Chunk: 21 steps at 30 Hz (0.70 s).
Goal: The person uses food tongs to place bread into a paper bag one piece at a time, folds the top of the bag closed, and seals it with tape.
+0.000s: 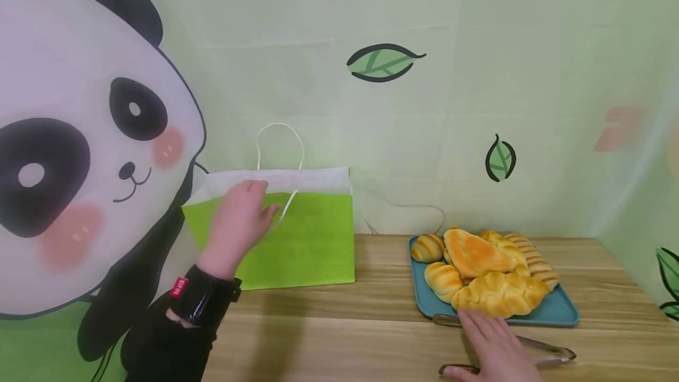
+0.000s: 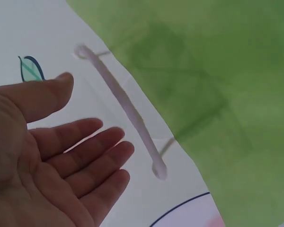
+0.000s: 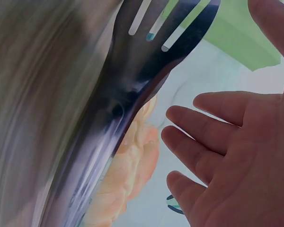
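My left hand [image 1: 239, 220] hovers in front of a green paper bag [image 1: 313, 240] with a white top band and thin white handles. In the left wrist view its fingers are loosely spread, apart from the front handle [image 2: 120, 99]. Over metal tongs [image 1: 554, 351] lying on the table, my right hand [image 1: 495, 346] is held with fingers extended. The right wrist view has the slotted tongs end [image 3: 151, 42] beside the fingers, with a gap between. Just beyond the tongs is a blue tray [image 1: 564, 313] bearing several bread pieces, a braided loaf [image 1: 501, 293] nearest.
The wood-grain table [image 1: 382, 335] runs up to a pale green backdrop [image 1: 297, 87] printed with leaves. A large printed panda [image 1: 63, 93] fills the left side. A thin dark cord [image 1: 414, 206] shows between the bag and the tray.
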Each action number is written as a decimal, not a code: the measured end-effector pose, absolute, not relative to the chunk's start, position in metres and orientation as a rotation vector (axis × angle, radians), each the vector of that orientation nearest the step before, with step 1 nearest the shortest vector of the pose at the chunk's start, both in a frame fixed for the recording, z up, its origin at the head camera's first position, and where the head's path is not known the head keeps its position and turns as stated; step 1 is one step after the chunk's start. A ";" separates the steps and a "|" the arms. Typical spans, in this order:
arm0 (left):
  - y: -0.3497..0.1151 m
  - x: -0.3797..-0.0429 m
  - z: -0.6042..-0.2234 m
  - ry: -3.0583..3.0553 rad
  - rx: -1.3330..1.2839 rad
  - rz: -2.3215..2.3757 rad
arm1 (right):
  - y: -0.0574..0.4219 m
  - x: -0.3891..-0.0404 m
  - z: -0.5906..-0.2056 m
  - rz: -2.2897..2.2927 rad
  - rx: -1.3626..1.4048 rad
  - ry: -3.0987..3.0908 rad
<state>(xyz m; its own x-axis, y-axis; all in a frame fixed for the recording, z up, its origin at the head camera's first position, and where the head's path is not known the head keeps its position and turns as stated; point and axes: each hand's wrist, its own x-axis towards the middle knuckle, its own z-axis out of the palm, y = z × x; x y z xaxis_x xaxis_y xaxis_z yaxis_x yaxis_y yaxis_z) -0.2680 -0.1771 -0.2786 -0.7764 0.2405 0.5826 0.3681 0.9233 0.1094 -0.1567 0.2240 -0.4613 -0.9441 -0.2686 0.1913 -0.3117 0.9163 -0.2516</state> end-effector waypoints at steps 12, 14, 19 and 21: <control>-0.192 -0.295 -0.269 -2.844 -0.391 -0.240 | 0.228 -0.155 -0.464 0.480 0.508 -2.923; -0.193 -0.299 -0.271 -2.875 -0.388 -0.237 | 0.230 -0.154 -0.465 0.478 0.534 -2.898; -0.195 -0.306 -0.274 -2.904 -0.397 -0.232 | 0.237 -0.153 -0.466 0.484 0.568 -2.873; -0.194 -0.309 -0.275 -2.903 -0.404 -0.222 | 0.241 -0.153 -0.466 0.477 0.567 -2.878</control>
<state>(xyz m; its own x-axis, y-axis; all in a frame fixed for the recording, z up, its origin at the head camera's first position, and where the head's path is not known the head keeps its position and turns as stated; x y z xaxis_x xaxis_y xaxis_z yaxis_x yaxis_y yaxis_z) -0.3091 -0.1943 -0.2751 -0.9422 0.2536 0.2189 0.2839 0.9513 0.1203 -0.1527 0.2409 -0.4658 -0.9134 -0.3397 0.2242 -0.3939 0.8765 -0.2768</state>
